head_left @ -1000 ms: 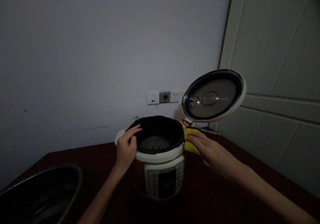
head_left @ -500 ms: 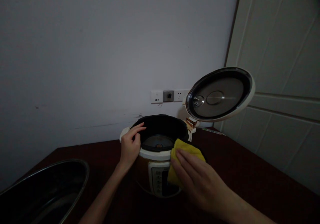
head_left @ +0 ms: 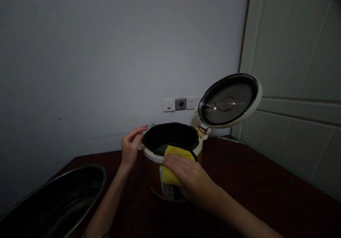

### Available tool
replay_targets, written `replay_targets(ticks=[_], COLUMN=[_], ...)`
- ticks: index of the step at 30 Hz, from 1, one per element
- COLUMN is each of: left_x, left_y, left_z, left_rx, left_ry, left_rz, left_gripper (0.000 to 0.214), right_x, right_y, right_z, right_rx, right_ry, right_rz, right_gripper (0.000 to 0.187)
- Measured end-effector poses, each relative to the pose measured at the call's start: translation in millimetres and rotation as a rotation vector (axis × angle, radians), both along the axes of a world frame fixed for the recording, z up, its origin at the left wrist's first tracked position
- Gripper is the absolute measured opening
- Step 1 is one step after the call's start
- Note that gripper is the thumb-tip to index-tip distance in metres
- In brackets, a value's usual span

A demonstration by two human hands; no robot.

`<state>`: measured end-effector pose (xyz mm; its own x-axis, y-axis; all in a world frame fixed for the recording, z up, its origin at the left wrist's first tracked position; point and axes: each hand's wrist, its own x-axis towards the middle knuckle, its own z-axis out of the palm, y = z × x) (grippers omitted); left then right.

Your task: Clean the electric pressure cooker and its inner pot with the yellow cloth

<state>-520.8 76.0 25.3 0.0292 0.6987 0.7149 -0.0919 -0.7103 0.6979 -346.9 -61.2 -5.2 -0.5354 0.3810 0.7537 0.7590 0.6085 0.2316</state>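
Observation:
An electric pressure cooker [head_left: 152, 174] stands before me, its hinged lid [head_left: 229, 101] raised to the right and its dark inner pot showing. My right hand [head_left: 190, 176] presses a folded yellow cloth [head_left: 170, 176] with a dark edge against the cooker's front rim. The cloth and hand cover part of the control panel [head_left: 168, 192]. At the cooker's left side is my left hand [head_left: 130, 145], its fingers stretched toward the rim and thumb apart, by the white side handle. Whether its fingertips touch the rim I cannot tell.
A large dark metal basin [head_left: 102, 176] is at the lower left. Wall sockets [head_left: 169, 105] and a knob-like switch [head_left: 180, 104] sit behind the cooker. A thin flat strip [head_left: 230, 139] lies near the back of the dark red table [head_left: 239, 174]. A pale panelled door [head_left: 287, 106] stands right.
My right hand has moved the cloth leftward along the front rim. My left hand has shifted outward from the pot's inner edge toward the side handle. The view has shifted slightly.

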Motion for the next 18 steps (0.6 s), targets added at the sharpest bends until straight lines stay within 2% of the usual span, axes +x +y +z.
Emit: replay_targets(ticks=[2,4,6,8,10,13,15,18], left_x=[-6,-10,-10,-6,-1,6,8,4], left_y=[-14,-31,-48,-64,-74,-78,-78,-78], left_z=[6.3,12.1,16.8,19.2,18.8,14.6,12.0,11.7], left_rx=[0.167,0.329,0.469,0.579,0.659,0.783,0.852,0.850], left_ry=[0.036,0.168,0.399,0.642,0.780,0.757,0.729,0.734], left_rz=[-0.046,-0.177,-0.322,-0.403,-0.361,-0.171,-0.086,-0.074], left_gripper=[0.022,0.026,0.036,0.050,0.058,0.053,0.049,0.050], right_x=[11,19,25,29,31,34,34,31], right_y=[-7,-15,-23,-30,-33,-32,-30,-27], right_z=[7.3,14.1,20.6,27.1,33.2,39.0,39.5,36.9], right_rx=[-0.136,-0.200,-0.186,-0.111,0.013,0.193,0.241,0.225], right_ry=[0.049,0.084,0.091,0.075,0.030,-0.064,-0.098,-0.048], right_rz=[0.010,-0.007,-0.004,0.003,-0.013,-0.023,0.016,0.118], right_gripper=[0.056,0.060,0.055,0.046,0.036,0.026,0.025,0.028])
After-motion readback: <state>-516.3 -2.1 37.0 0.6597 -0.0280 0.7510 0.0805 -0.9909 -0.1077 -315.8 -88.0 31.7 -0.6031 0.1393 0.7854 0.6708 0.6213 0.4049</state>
